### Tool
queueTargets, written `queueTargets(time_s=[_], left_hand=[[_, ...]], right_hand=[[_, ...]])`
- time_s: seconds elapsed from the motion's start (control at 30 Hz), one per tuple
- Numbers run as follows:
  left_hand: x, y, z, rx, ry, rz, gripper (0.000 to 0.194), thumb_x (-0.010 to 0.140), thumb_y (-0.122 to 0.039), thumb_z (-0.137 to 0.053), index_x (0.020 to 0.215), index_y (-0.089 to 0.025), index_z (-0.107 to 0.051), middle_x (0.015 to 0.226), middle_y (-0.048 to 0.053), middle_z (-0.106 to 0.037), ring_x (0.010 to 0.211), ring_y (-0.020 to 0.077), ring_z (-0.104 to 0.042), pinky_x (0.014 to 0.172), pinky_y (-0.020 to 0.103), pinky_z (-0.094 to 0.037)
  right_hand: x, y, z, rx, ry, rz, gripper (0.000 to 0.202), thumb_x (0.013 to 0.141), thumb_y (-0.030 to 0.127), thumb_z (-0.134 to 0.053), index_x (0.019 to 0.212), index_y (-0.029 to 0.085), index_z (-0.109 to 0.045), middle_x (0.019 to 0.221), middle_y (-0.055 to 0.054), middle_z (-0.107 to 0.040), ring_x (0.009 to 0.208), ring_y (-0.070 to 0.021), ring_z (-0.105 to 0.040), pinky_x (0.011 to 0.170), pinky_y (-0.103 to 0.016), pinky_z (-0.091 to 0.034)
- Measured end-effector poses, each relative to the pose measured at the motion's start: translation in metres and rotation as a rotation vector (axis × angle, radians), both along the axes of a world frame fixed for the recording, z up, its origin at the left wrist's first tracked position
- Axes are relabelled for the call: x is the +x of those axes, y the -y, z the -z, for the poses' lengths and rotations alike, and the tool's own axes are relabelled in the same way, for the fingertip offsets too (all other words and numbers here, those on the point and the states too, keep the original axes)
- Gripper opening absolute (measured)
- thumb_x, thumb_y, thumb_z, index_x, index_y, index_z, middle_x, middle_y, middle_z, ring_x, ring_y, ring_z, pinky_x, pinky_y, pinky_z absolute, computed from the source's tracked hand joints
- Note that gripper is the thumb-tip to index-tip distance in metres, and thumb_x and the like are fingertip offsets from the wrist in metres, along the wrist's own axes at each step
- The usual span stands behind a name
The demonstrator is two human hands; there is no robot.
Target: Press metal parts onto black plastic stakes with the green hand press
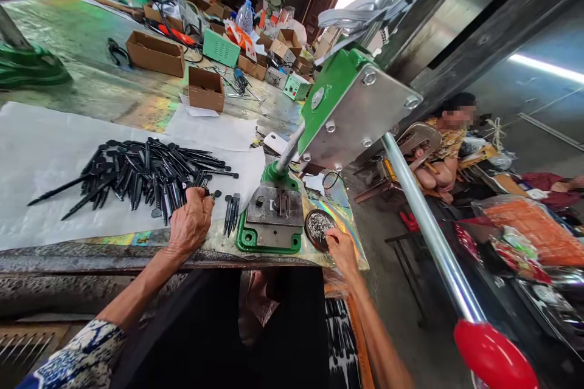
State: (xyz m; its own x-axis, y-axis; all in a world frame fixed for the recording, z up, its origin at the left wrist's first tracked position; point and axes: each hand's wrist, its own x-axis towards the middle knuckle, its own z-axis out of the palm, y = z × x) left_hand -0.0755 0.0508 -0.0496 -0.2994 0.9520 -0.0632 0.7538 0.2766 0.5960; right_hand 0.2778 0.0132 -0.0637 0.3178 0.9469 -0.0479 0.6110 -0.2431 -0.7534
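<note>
My left hand is closed at the right edge of a pile of black pointed pieces. A black piece with a small rounded end sticks out from its fingers. Just right of it, several similar black pieces lie side by side. My right hand pinches at the rim of a round dark dish of small metal pins; what its fingertips hold is too small to make out. Between my hands stands a green hand press with a metal plate on its base.
The press's long lever with a red knob slants down at the right. White paper lies under the pile. Cardboard boxes and a green box stand farther back. Another person sits at the right.
</note>
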Motion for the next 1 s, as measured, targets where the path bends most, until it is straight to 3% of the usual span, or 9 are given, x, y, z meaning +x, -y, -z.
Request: queueTargets(time_s=[0.13, 0.3, 0.5, 0.73, 1.0], left_hand=[[-0.002, 0.007, 0.005, 0.03, 0.062, -0.013, 0.027, 0.09, -0.03, -0.04, 0.114, -0.019, -0.042, 0.108, 0.009, -0.069, 0.092, 0.0293, -0.066, 0.075, 0.034, -0.044], [-0.008, 0.015, 0.013, 0.165, 0.146, 0.042, 0.022, 0.086, -0.036, -0.044, 0.104, -0.025, -0.049, 0.091, 0.004, -0.069, 0.081, 0.0262, -0.065, 0.067, 0.03, -0.044], [-0.013, 0.017, 0.025, 0.215, 0.24, 0.079, 0.021, 0.082, -0.037, -0.047, 0.096, -0.023, -0.054, 0.083, 0.001, -0.066, 0.067, 0.0182, -0.061, 0.066, 0.026, -0.045], [-0.017, 0.017, 0.026, 0.204, 0.257, 0.117, 0.02, 0.08, -0.034, -0.048, 0.094, -0.023, -0.058, 0.084, 0.0, -0.068, 0.072, 0.0192, -0.064, 0.07, 0.026, -0.046], [-0.017, 0.015, 0.025, 0.12, 0.309, 0.112, 0.024, 0.077, -0.037, -0.049, 0.091, -0.021, -0.059, 0.068, 0.0, -0.063, 0.066, 0.0187, -0.063, 0.069, 0.026, -0.047]], right_hand=[[-0.001, -0.002, 0.011, -0.022, 0.249, -0.012, 0.016, 0.07, 0.021, -0.047, 0.069, 0.018, -0.062, 0.072, -0.005, -0.062, 0.07, -0.0213, -0.057, 0.067, -0.03, -0.041], [-0.004, -0.003, 0.017, -0.065, 0.472, -0.042, 0.017, 0.08, 0.016, -0.046, 0.079, 0.016, -0.063, 0.077, -0.006, -0.06, 0.073, -0.02, -0.055, 0.066, -0.028, -0.036], [-0.007, -0.003, 0.018, -0.079, 0.636, -0.102, 0.015, 0.084, 0.011, -0.046, 0.081, 0.014, -0.06, 0.083, -0.01, -0.058, 0.073, -0.0193, -0.052, 0.064, -0.028, -0.031], [-0.005, -0.001, 0.022, -0.063, 0.676, -0.104, 0.013, 0.083, 0.012, -0.046, 0.081, 0.015, -0.058, 0.076, -0.005, -0.053, 0.067, -0.0166, -0.048, 0.061, -0.027, -0.028], [0.002, 0.001, 0.025, -0.001, 0.537, -0.09, 0.014, 0.086, 0.017, -0.04, 0.081, 0.016, -0.053, 0.073, -0.006, -0.054, 0.067, -0.0177, -0.049, 0.064, -0.029, -0.035]])
